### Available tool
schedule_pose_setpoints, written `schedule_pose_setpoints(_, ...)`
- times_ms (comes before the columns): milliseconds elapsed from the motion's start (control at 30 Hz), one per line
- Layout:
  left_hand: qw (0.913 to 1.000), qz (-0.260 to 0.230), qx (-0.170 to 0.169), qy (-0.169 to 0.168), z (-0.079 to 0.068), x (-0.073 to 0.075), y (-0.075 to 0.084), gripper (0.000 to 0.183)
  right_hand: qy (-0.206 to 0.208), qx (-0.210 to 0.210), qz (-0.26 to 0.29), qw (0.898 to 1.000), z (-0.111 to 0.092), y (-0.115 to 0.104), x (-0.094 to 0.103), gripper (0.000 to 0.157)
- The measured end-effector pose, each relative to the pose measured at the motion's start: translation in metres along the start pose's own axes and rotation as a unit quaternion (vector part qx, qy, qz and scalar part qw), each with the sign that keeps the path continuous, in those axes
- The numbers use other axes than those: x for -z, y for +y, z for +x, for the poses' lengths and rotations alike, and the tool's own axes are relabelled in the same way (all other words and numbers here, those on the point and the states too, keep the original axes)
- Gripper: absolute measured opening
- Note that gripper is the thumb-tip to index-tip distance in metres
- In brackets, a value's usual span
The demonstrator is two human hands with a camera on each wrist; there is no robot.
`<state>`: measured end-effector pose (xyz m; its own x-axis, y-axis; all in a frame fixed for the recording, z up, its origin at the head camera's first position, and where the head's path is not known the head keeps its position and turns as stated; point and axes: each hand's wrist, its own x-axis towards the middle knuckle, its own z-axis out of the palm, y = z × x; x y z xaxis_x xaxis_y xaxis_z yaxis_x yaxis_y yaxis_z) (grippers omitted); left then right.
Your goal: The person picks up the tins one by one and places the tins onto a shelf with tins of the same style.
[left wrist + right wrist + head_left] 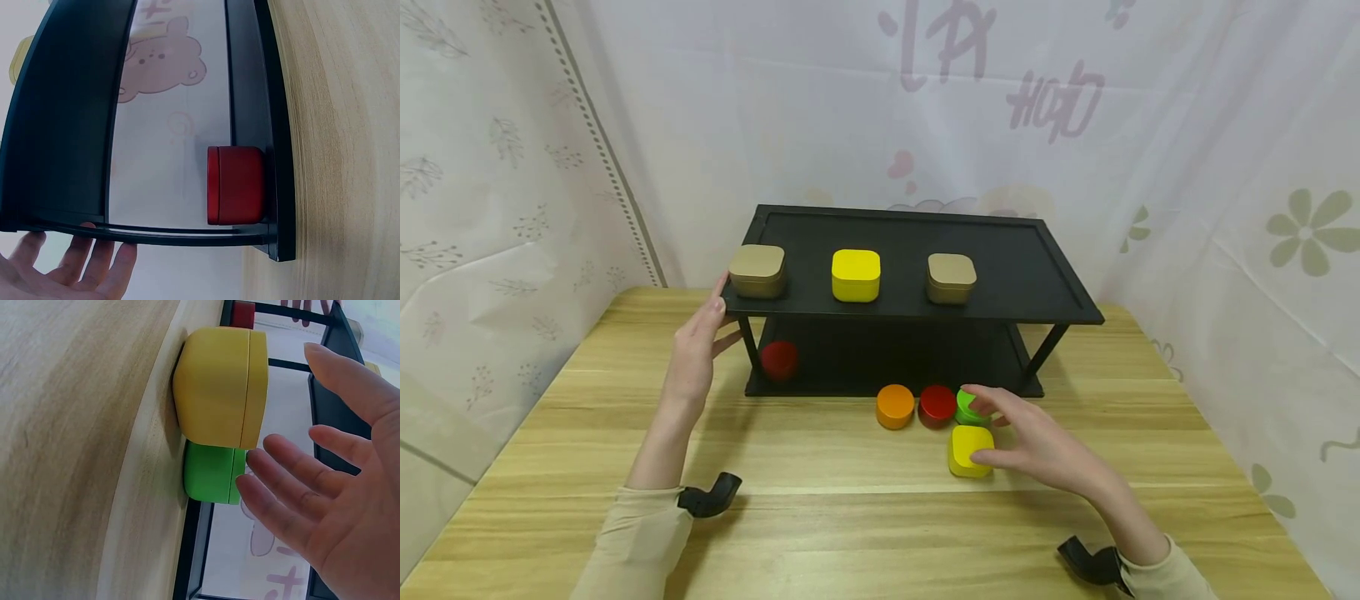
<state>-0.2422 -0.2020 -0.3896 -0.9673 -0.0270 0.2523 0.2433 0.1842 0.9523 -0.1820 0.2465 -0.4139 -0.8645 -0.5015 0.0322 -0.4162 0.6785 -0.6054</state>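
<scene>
At the left end of a two-tier black shelf (pixel 880 237), my left hand (pixel 694 354) touches the upper tier's edge, its fingers (pixel 122 265) fairly straight and spread. My right hand (pixel 1037 437) hovers with fingers apart beside a yellow square box (pixel 964 454) on the table. In the right wrist view, thumb and fingers stand off from that yellow box (pixel 215 387). Just behind it is a green round box (pixel 967 412), partly hidden by fingers in the head view. A red round box (pixel 236 185) sits on the lower tier near the left hand.
A gold box (pixel 758 271), a yellow box (pixel 856 275) and another gold box (pixel 951 277) stand along the upper tier's front. Orange (pixel 895 406) and red (pixel 937 406) round boxes line the table before the shelf. A printed cloth (pixel 820 100) hangs behind.
</scene>
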Motion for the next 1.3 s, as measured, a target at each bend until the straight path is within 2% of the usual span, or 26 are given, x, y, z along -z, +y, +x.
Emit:
schedule_pose_setpoints(433, 1.0000, -0.007, 0.001, -0.003, 0.000, 0.001, 0.000, 0.051, -0.019, 0.011, -0.034, 0.999, -0.001, 0.001, -0.001, 0.073)
schedule_pose_setpoints(633, 1.0000, -0.005, 0.002, 0.000, 0.000, 0.001, 0.001, 0.051, -0.030, 0.008, -0.062, 0.998, -0.002, -0.001, -0.004, 0.075)
schedule_pose_setpoints(767, 1.0000, -0.004, 0.002, 0.000, 0.000, 0.001, 0.001, 0.051, -0.032, 0.021, -0.084, 0.996, -0.002, -0.001, -0.005, 0.076)
schedule_pose_setpoints(967, 1.0000, -0.002, 0.001, 0.000, 0.001, 0.000, 0.000, 0.050, -0.038, 0.035, -0.089, 0.995, -0.002, -0.001, -0.007, 0.071)
schedule_pose_setpoints(1300, 1.0000, 0.002, 0.000, -0.001, 0.000, 0.001, 0.000, 0.050, -0.041, 0.028, -0.127, 0.991, 0.000, -0.002, -0.011, 0.073)
